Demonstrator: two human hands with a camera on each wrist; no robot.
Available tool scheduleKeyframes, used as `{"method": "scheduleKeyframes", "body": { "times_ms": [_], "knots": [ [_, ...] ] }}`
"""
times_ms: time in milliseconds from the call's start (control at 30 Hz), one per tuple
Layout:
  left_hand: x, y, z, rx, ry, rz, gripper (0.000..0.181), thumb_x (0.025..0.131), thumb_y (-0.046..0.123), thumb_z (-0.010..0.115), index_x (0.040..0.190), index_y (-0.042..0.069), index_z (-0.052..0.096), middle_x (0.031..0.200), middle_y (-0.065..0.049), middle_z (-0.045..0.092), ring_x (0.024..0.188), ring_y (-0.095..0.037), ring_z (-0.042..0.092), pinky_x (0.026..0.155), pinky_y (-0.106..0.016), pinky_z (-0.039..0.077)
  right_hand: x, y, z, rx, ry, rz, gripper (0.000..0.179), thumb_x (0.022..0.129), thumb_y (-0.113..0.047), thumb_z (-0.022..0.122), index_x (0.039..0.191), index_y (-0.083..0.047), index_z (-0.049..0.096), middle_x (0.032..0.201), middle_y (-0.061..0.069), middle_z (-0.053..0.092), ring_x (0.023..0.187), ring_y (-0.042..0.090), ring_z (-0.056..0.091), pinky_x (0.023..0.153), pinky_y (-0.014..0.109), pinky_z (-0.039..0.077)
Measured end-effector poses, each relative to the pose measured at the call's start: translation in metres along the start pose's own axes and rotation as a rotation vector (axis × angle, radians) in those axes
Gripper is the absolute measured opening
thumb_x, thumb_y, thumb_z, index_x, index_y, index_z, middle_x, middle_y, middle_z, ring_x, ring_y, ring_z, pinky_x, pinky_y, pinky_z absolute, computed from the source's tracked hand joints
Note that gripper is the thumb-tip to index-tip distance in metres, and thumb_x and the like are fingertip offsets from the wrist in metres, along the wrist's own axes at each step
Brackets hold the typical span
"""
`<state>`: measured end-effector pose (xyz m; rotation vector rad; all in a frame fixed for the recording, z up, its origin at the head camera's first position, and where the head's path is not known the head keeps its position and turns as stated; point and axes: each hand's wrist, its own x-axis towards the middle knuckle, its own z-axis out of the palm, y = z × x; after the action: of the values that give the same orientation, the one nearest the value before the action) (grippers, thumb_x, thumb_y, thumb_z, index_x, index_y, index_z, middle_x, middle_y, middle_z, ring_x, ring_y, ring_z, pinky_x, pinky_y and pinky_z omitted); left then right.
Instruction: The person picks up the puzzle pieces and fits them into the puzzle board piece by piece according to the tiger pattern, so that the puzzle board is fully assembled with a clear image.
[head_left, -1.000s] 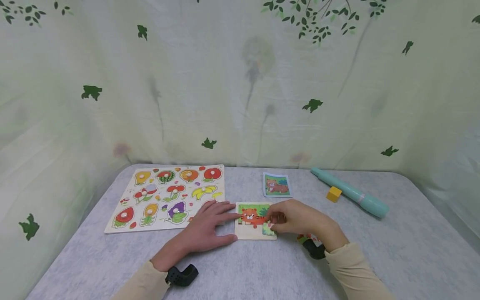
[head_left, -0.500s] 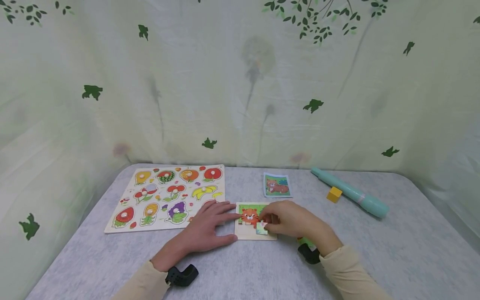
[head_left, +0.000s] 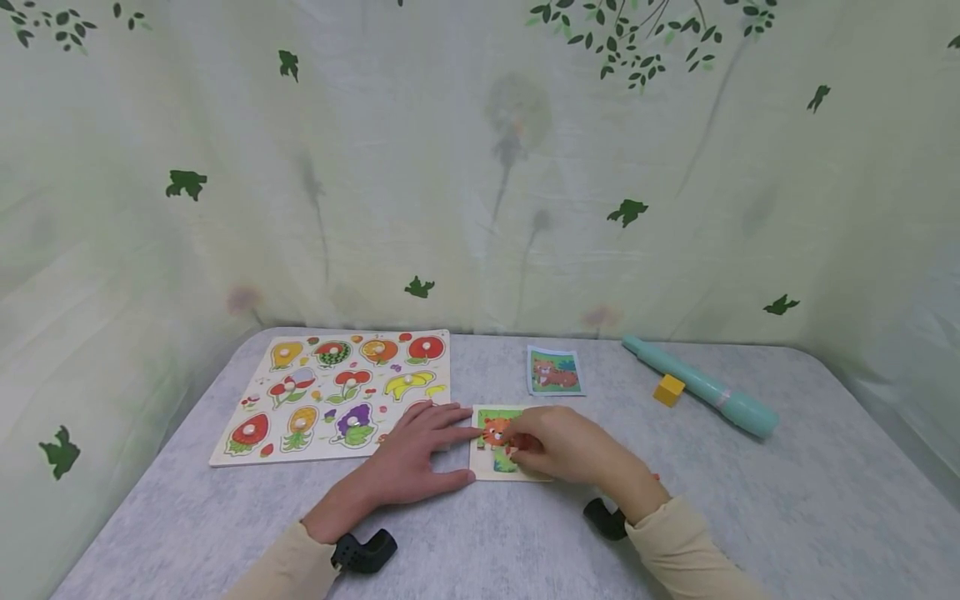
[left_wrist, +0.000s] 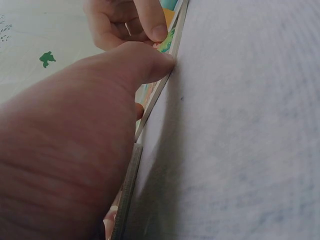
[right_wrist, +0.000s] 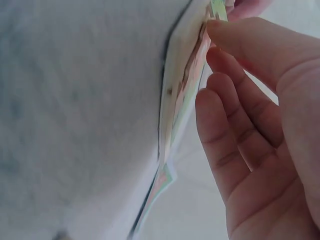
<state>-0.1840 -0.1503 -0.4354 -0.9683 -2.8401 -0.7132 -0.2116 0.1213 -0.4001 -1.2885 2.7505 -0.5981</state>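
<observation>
A small square wooden puzzle board (head_left: 483,472) with an orange tiger picture lies at the middle of the table. My left hand (head_left: 416,454) is spread flat, its index finger and thumb touching the board's left edge. Over the board, my right hand (head_left: 566,446) pinches a small green puzzle piece (head_left: 504,462) between thumb and index finger, above the lower part of the picture. In the right wrist view that piece (right_wrist: 218,9) sits at the thumb tip, tilted against the board, while the other fingers are loosely bent. My right hand covers the board's right side.
A large fruit peg puzzle (head_left: 274,417) lies at the left, partly under my left hand. Behind the small board is a picture card (head_left: 556,372) with a tiger. A yellow cube (head_left: 668,389) and a teal tube (head_left: 705,387) lie at the right. A patterned curtain (head_left: 450,208) hangs behind.
My right hand has moved left across the board with the puzzle piece, from its lower right toward the lower middle. My left hand has stayed in place.
</observation>
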Motion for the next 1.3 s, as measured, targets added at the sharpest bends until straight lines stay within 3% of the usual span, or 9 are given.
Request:
{"method": "scheduleKeyframes", "body": {
  "times_ms": [300,833,1300],
  "knots": [
    [0.0,-0.001,0.0,-0.002,0.001,0.009,0.056,0.091,0.049,0.073,0.143,0.028,0.064,0.155,-0.002,0.052,0.149,-0.025,0.04,0.125,-0.056,0.021,0.004,-0.008,0.006,-0.04,0.017,0.013,0.017,0.094,-0.019,0.076,0.112,-0.019,0.079,0.102,-0.012,0.074,0.092,0.003,0.065,0.085,0.028,0.057],
    [0.001,0.0,0.0,-0.005,0.004,0.012,0.055,0.092,0.049,0.072,0.142,0.027,0.064,0.154,-0.003,0.053,0.148,-0.026,0.041,0.124,-0.057,0.021,0.009,-0.018,0.017,-0.104,0.102,-0.024,0.01,0.093,-0.019,0.078,0.102,-0.017,0.081,0.093,-0.009,0.072,0.082,0.003,0.063,0.076,0.024,0.056],
    [0.001,0.0,0.001,-0.003,-0.003,-0.001,0.056,0.091,0.048,0.073,0.142,0.027,0.064,0.155,-0.002,0.052,0.149,-0.024,0.04,0.125,-0.055,0.02,0.005,-0.02,0.016,-0.057,0.048,-0.002,0.016,0.096,-0.021,0.073,0.109,-0.016,0.081,0.102,-0.007,0.072,0.087,0.002,0.064,0.077,0.022,0.056]
  ]
}}
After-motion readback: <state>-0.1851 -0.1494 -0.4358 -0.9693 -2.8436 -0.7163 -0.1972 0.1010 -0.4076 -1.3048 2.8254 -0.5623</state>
